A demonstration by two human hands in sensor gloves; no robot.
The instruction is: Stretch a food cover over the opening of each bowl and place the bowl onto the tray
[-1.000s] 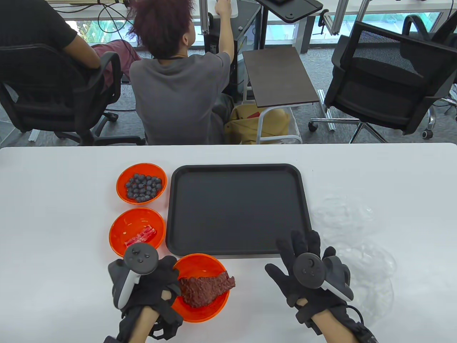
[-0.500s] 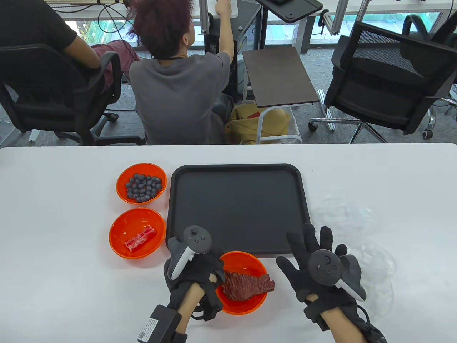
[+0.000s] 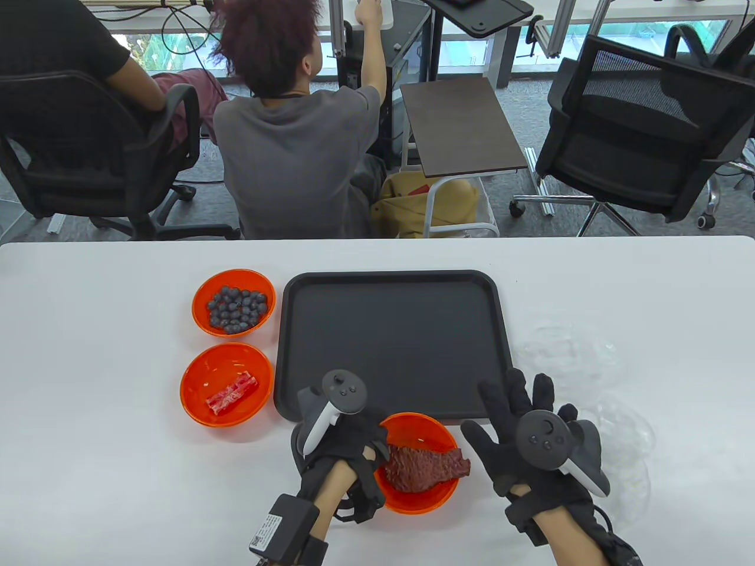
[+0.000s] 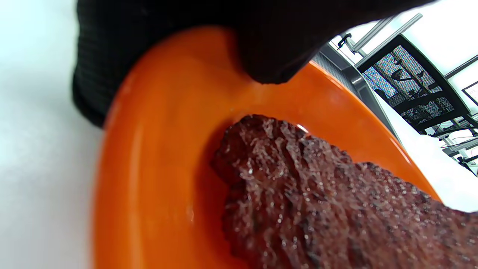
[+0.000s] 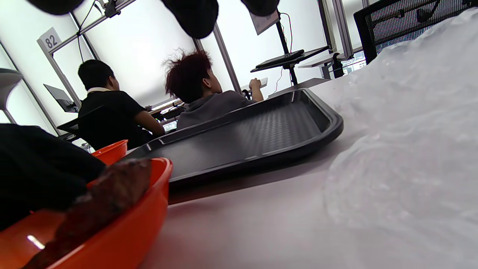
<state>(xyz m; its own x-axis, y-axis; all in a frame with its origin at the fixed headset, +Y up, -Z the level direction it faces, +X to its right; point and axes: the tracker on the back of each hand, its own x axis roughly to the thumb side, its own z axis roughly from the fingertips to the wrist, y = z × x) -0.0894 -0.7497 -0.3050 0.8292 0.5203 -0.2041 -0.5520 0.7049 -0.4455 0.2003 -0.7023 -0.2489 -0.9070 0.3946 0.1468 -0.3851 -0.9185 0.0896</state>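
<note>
My left hand [image 3: 360, 454] grips the left rim of an orange bowl [image 3: 424, 427] that holds a brown slab of meat [image 3: 427, 469], just in front of the black tray [image 3: 392, 342]. Close up in the left wrist view, the bowl [image 4: 149, 149] has the thumb over its rim, with the meat [image 4: 317, 194] inside. My right hand [image 3: 519, 424] hovers flat with spread fingers, right of the bowl, by the tray's near right corner. Clear food covers [image 3: 613, 448] lie crumpled on the table to its right. A blueberry bowl [image 3: 234, 302] and a bowl with a red piece [image 3: 227, 384] stand left of the tray.
The white table [image 3: 94, 365] reaches to both sides. Two people sit with their backs turned beyond the far edge, among office chairs [image 3: 637, 130] and a small side table [image 3: 463, 127].
My left hand has slid the meat bowl to the right along the table's front, from below the tray's left corner to near its middle. The right hand has shifted slightly right.
</note>
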